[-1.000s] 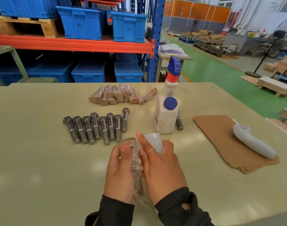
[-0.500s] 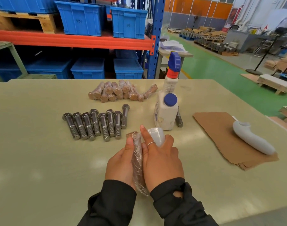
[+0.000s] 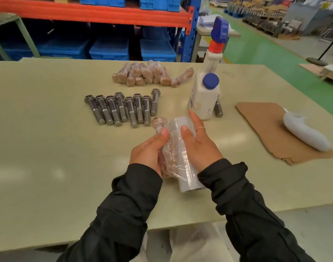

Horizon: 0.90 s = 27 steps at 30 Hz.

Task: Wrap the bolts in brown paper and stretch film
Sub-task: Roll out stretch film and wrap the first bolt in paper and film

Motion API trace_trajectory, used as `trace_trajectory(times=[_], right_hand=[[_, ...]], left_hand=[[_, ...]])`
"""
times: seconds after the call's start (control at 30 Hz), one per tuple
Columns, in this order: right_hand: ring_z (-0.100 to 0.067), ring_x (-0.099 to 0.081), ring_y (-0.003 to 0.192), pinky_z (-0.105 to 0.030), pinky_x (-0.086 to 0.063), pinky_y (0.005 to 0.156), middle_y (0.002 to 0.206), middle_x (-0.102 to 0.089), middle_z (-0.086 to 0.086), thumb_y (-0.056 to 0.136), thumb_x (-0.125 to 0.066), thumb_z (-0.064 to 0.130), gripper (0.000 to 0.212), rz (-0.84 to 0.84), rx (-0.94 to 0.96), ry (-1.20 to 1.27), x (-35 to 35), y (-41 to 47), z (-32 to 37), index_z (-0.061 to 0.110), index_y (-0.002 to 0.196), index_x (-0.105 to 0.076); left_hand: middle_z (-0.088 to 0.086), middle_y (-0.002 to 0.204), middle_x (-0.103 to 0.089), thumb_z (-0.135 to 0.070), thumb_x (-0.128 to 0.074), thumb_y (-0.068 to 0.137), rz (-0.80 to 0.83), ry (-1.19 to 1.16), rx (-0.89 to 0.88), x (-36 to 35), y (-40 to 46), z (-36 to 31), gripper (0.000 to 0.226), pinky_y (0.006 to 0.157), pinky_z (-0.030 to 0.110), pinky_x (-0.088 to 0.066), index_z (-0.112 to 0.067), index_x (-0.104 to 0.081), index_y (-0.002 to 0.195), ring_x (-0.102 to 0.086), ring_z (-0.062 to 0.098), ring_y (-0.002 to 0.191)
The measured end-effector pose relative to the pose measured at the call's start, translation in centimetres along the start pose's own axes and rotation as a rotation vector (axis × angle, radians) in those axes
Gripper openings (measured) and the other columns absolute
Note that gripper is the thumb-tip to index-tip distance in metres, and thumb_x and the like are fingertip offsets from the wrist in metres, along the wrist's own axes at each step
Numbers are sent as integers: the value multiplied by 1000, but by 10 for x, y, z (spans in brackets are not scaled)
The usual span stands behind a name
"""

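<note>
Blue crates [image 3: 109, 48] on rack, contents unseen. Left hand [image 3: 146, 154] curled round wrapped bolt [image 3: 165, 148]; right hand [image 3: 197, 144] gripping stretch film roll [image 3: 182, 167], touching bolt's right.

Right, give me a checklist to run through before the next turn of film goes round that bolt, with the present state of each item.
1. Left hand grips the wrapped bolt: ok.
2. Right hand holds the stretch film roll: ok.
3. Film runs unbroken from roll to bolt: cannot tell, too clear.
4. Paper on the bolt's head end covered with film: ok.
5. Near end of the bolt sealed: cannot tell, hidden by film and hand.
6. Bare bolts clear of the hands: ok.
</note>
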State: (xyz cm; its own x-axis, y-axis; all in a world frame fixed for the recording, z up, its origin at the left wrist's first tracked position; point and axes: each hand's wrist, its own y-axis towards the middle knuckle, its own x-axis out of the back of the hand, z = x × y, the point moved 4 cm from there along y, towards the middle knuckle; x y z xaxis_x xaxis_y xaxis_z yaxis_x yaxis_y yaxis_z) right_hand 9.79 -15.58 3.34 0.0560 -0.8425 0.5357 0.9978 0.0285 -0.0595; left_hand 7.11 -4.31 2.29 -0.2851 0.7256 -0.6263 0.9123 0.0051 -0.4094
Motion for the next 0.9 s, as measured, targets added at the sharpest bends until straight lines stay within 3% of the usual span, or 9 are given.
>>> trace_trajectory(times=[0.13, 0.23, 0.43, 0.77, 0.9], right_hand=[[-27, -52, 108, -29, -35, 87, 126, -45, -11, 97, -26, 48, 45, -35, 75, -116, 1, -3, 14, 53, 140, -13], [-18, -45, 74, -28, -36, 77, 106, -33, -5, 95, -24, 51, 46, -74, 140, -328, 0, -6, 26, 57, 139, -8], [-26, -50, 77, -35, -48, 80, 99, -31, -4, 94, -22, 52, 47, -158, 244, -449, 1, -14, 32, 59, 137, -4], [-26, -44, 78, -38, -49, 77, 96, -30, -5, 90, -17, 54, 52, -306, 412, -631, 25, -18, 50, 55, 140, -4], [-27, -46, 78, -39, -49, 76, 96, -30, -6, 86, -13, 56, 55, -356, 446, -665, 32, -21, 57, 54, 141, -6]], left_hand=[[10, 79, -73, -17, -60, 84, -6, -22, -27, 5, -2, -4, 18, 58, 31, -57, -5, -68, 94, -71, 20, 67], [7, 76, -73, -21, -52, 91, 40, -85, -17, 6, -5, -8, 20, 66, 35, -56, -6, -66, 93, -70, 18, 67], [2, 59, -69, -25, -42, 95, 176, -136, 5, -1, -20, -6, 27, 46, 24, -54, -7, -62, 95, -67, 12, 52], [-1, 56, -67, -21, -46, 94, 89, -23, -109, -2, -14, -9, 20, 51, 23, -56, -9, -62, 91, -65, 10, 50], [-1, 62, -68, -21, -44, 95, 118, -27, -118, -9, -18, -8, 22, 61, 27, -55, -9, -62, 98, -64, 10, 56]])
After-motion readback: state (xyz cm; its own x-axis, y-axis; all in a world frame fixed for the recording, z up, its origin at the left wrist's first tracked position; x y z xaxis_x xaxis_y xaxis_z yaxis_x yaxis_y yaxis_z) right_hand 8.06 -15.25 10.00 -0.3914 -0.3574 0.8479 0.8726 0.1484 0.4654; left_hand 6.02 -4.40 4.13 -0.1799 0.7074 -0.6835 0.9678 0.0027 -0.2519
